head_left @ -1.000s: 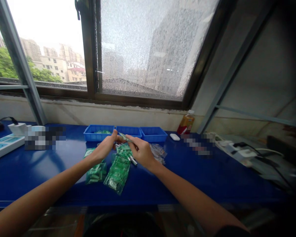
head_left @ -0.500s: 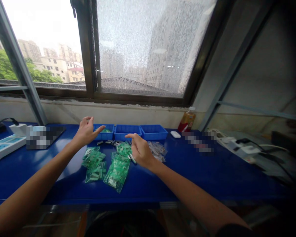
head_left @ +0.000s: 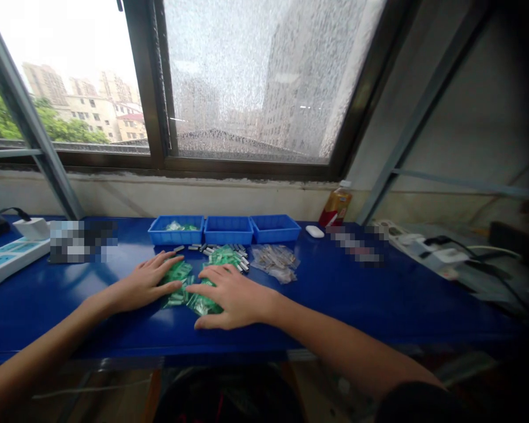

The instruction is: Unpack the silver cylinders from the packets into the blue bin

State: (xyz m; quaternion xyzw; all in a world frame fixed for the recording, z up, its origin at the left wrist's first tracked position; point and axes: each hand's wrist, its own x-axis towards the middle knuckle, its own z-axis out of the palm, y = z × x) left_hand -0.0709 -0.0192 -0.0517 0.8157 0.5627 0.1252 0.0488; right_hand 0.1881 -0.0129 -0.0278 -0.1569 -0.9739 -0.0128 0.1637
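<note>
Blue tabletop (head_left: 357, 294) — green packets (head_left: 179, 274) lie partly beneath left fingers (head_left: 159, 264) and right fingers (head_left: 214, 274) — spread, unclenched.

You can read no text, brand or number here; the bottle (head_left: 337, 204) shows too small and blurred for its lettering.

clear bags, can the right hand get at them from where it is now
Likely yes: the clear bags lie near the right hand, with nothing visible blocking the way; it is spread over green bags.
</note>
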